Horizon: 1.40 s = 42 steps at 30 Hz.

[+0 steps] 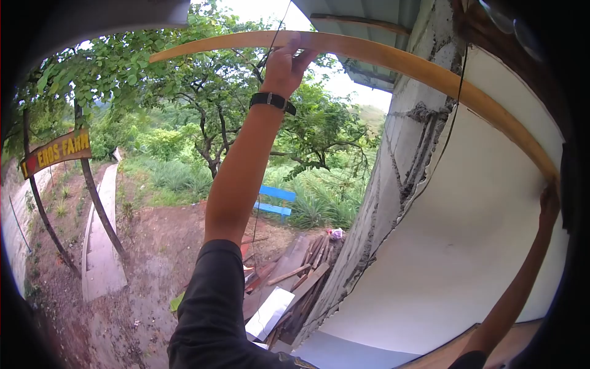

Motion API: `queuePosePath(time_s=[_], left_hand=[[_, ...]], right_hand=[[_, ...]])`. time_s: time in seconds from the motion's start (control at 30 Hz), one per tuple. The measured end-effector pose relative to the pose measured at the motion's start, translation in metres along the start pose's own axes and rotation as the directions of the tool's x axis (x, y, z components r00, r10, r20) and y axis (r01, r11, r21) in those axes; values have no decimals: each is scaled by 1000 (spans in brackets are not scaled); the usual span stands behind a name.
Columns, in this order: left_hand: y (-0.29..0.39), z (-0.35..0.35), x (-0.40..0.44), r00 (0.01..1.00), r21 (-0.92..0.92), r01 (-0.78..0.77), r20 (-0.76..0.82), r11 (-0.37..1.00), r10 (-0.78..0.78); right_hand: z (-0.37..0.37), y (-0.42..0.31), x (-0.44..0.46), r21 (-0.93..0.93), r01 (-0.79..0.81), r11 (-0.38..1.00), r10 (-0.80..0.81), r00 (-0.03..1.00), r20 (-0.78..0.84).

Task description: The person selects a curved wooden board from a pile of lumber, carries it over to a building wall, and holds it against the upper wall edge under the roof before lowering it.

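A long wooden board (393, 58) stretches overhead from the upper left to the right edge, looking curved through the wide lens. My left hand (286, 66) is raised with a dark watch (272, 100) on the wrist, its fingers on the board's lower edge at the middle left. At the far right my right hand (549, 206) grips the board's near end, close to the white wall panel (418, 246). Shadow partly hides the right fingers. A thin dark cord (452, 132) hangs beside the board.
A rough concrete post (384, 178) stands beside the panel, under a metal roof (375, 24). Below lie scrap planks (301, 283) and a white sheet (270, 312). Beyond are a blue bench (275, 202), trees, a path (103, 240) and a wooden sign (58, 150) on poles.
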<state>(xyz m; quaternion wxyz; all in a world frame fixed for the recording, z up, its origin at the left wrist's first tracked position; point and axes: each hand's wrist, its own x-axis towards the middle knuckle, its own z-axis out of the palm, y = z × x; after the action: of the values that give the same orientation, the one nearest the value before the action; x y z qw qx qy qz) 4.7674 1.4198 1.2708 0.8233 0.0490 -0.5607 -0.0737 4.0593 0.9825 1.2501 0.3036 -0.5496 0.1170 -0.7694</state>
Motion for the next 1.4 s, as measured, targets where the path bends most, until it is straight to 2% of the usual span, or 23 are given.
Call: queuePosePath(time_s=[0.07, 0.17, 0.2, 0.23, 0.27, 0.37, 0.53, 0.63, 0.67, 0.73, 0.8, 0.97, 1.03, 1.1, 1.13, 1.17, 1.2, 1.23, 1.27, 1.3, 1.33, 1.4], left_hand=[[2, -2, 0, 1000, 41, 22, 14, 999, -23], [0, -6, 2, 1000, 68, 23, 2, 997, -24], [0, 0, 0, 998, 27, 31, -56, 999, -29], [0, 2, 0, 998, 17, 41, -47, 999, -40], [0, -1, 1, 999, 30, 34, -39, 999, -33], [1, -5, 4, 999, 41, 37, 24, 998, -38], [2, 3, -1, 999, 24, 22, -25, 999, -22], [3, 0, 1, 999, 36, 22, -27, 999, -21], [3, -1, 1, 999, 34, 30, -20, 999, -29], [2, -2, 3, 999, 38, 33, -15, 999, -32], [0, -2, 3, 999, 7, 32, -37, 999, -32], [0, 2, 0, 999, -14, 14, -40, 1000, -15], [1, 2, 0, 1000, -1, 11, -8, 1000, -11], [2, -5, -1, 999, 6, 19, -35, 1000, -18], [4, -14, -1, 996, 412, -89, 56, 907, 73], [2, -15, 0, 995, 417, -86, 79, 905, 59], [-1, -16, 3, 994, 422, -83, 101, 903, 44], [0, -10, 4, 996, 49, 70, 46, 996, -72], [-1, -6, 2, 999, 116, 12, 32, 993, -15], [-3, -14, 10, 998, 68, 49, -37, 996, -47], [-3, -17, 12, 999, 87, 48, -2, 995, -48], [-1, -18, 13, 998, 118, 46, 41, 992, -51]], right_hand=[[7, -8, -10, -68, -8, 998, 8, 1000, -3], [15, -15, -18, -37, -21, 999, 21, 1000, -10], [18, -17, -24, -6, 3, 1000, -3, 1000, -2], [20, -18, -26, 25, 27, 999, -27, 1000, 5], [11, -13, -14, 21, -39, 999, 39, 999, -9], [34, -31, -43, 48, -31, 998, 34, 997, -67], [31, -30, -35, -1, -91, 996, 90, 993, -73], [21, -19, -28, 1, -53, 999, 53, 999, 1], [20, -16, -30, -94, 70, 993, -71, 997, -4], [18, -12, -29, -182, 192, 965, -193, 981, 7], [11, -11, -15, -25, -38, 999, 37, 998, -41], [4, -2, -4, 9, -84, 996, 84, 996, -14], [9, 3, -6, 58, 42, 997, -39, 998, -53], [22, 2, -8, 33, 40, 999, -39, 999, -20], [23, -2, -11, -3, 42, 999, -42, 999, -2], [15, -10, -17, -53, 46, 998, -47, 999, -2], [31, -24, -35, 75, 6, 997, -3, 999, -37], [39, -34, -45, -15, -4, 1000, 4, 999, -37], [25, -27, -37, 92, 1, 996, -12, 994, 113], [33, -29, -42, 108, -25, 994, 23, 999, 26], [54, -46, -62, 111, -43, 993, 50, 997, -57], [60, -56, -72, 72, -45, 996, 47, 999, -21]])
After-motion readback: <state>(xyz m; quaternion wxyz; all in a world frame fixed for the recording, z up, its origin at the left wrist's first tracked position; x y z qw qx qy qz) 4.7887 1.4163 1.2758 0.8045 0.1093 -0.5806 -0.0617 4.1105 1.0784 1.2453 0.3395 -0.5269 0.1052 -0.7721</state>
